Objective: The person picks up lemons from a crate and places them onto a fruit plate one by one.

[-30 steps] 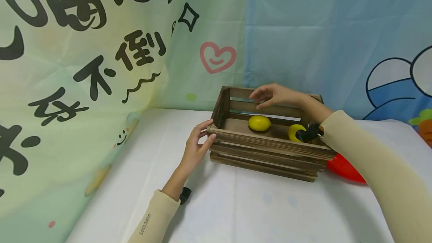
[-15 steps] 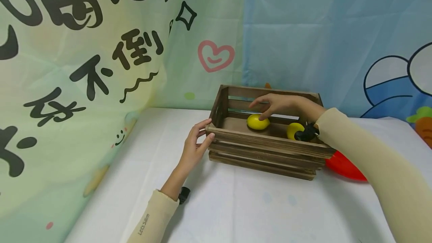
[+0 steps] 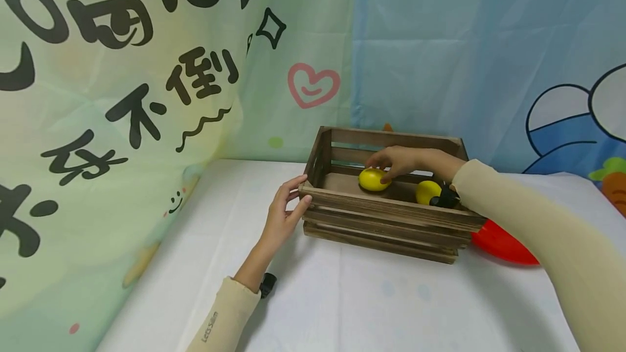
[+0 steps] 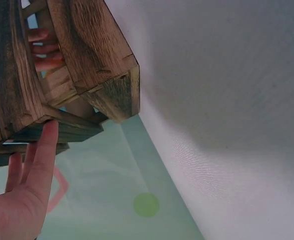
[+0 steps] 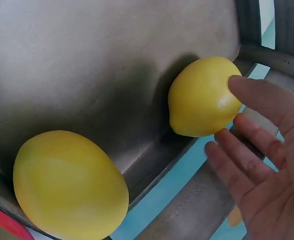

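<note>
The right hand has come down, its grip narrower now about the lemon on the floor of the wooden crate; the thumb touches, though I cannot tell whether the fingers pinch. Reaching thus becomes contact. A second lemon lies apart. The left hand grips the crate's corner.

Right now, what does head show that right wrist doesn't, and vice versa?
Head only: the left hand at the crate's left end, the pink heart print, the left sleeve.

Right wrist only: the palm side of the right hand; the nearer yellow fruit unobstructed, where head has a black device across part of it.

Both: crate interior, the other yellow fruit with the right thumb at it, part of a red thing.
</note>
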`<state>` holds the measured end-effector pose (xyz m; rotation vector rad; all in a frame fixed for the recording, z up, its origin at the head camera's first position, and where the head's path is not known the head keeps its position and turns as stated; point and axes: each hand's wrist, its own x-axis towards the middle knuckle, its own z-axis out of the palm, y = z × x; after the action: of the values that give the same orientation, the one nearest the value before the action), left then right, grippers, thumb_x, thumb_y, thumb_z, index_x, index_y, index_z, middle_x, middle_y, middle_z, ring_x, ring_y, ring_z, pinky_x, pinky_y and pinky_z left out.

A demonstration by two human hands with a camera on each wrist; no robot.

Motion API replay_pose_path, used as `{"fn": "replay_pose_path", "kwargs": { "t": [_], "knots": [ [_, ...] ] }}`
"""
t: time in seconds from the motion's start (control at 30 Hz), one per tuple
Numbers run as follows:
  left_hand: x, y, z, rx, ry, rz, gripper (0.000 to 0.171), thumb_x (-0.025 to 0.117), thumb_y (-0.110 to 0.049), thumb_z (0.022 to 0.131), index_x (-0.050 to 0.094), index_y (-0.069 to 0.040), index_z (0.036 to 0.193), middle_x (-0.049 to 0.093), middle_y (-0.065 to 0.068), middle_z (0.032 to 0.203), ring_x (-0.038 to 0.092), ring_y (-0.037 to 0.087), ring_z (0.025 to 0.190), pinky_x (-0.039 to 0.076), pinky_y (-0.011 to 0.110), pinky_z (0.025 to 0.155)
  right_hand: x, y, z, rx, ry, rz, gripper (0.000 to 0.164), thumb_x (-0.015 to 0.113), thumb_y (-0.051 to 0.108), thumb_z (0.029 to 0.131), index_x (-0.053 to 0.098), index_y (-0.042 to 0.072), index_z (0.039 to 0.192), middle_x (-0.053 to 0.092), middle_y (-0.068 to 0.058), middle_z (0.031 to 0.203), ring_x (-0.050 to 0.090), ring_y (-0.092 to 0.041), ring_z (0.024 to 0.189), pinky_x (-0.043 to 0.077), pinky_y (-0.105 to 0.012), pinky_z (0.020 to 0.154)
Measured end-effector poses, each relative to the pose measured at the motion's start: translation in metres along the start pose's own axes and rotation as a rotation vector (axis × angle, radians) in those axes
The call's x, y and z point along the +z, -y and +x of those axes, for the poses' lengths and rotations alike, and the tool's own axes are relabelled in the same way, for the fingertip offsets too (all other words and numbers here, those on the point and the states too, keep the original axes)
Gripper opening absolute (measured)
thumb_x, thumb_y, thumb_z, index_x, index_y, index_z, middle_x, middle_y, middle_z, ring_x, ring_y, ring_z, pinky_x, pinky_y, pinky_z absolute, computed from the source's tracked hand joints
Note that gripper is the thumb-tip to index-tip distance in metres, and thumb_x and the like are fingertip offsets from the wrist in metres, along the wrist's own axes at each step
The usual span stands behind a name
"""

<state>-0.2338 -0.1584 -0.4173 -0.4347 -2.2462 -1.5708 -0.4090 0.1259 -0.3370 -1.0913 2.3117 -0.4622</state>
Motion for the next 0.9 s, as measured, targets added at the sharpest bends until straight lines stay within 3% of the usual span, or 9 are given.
{"fn": "replay_pose_path", "kwargs": {
  "t": [0.23, 0.43, 0.73, 0.9],
  "knots": [
    [0.0, 0.001, -0.002, -0.002, 0.021, 0.009, 0.045, 0.058, -0.016, 0.1, 0.045, -0.017, 0.142, 0.045, 0.014, 0.142, 0.051, 0.038, 0.124, 0.056, 0.048, 0.081, 0.007, -0.009, 0.004, 0.0, 0.11, -0.011, 0.061, 0.065, 0.012, 0.094, 0.037, -0.006, 0.145, 0.028, -0.032, 0.149, 0.043, -0.048, 0.128, 0.043, -0.052, 0.102],
    [0.0, -0.001, -0.001, -0.017, 0.013, 0.032, 0.044, 0.057, -0.018, 0.1, 0.045, -0.02, 0.143, 0.045, 0.012, 0.143, 0.051, 0.036, 0.125, 0.055, 0.049, 0.082, 0.012, -0.009, 0.009, -0.016, 0.126, -0.012, 0.059, 0.06, 0.017, 0.098, 0.035, -0.004, 0.147, 0.027, -0.03, 0.152, 0.027, -0.048, 0.139, 0.034, -0.057, 0.107],
    [0.0, -0.001, 0.0, 0.003, 0.012, 0.007, 0.045, 0.059, -0.013, 0.099, 0.046, -0.017, 0.142, 0.046, 0.014, 0.142, 0.052, 0.038, 0.123, 0.055, 0.049, 0.08, 0.017, -0.011, 0.006, 0.029, 0.15, 0.049, 0.065, 0.058, 0.02, 0.099, 0.026, 0.001, 0.152, 0.021, -0.028, 0.155, 0.033, -0.044, 0.135, 0.034, -0.058, 0.106],
    [-0.001, -0.002, -0.002, -0.002, 0.009, 0.003, 0.045, 0.058, -0.015, 0.099, 0.046, -0.018, 0.142, 0.045, 0.013, 0.143, 0.05, 0.037, 0.125, 0.055, 0.049, 0.082, 0.019, -0.01, 0.007, 0.035, 0.181, 0.005, 0.064, 0.058, 0.022, 0.099, 0.027, 0.0, 0.151, 0.026, -0.028, 0.152, 0.038, -0.042, 0.13, 0.037, -0.056, 0.102]
  ]
}}
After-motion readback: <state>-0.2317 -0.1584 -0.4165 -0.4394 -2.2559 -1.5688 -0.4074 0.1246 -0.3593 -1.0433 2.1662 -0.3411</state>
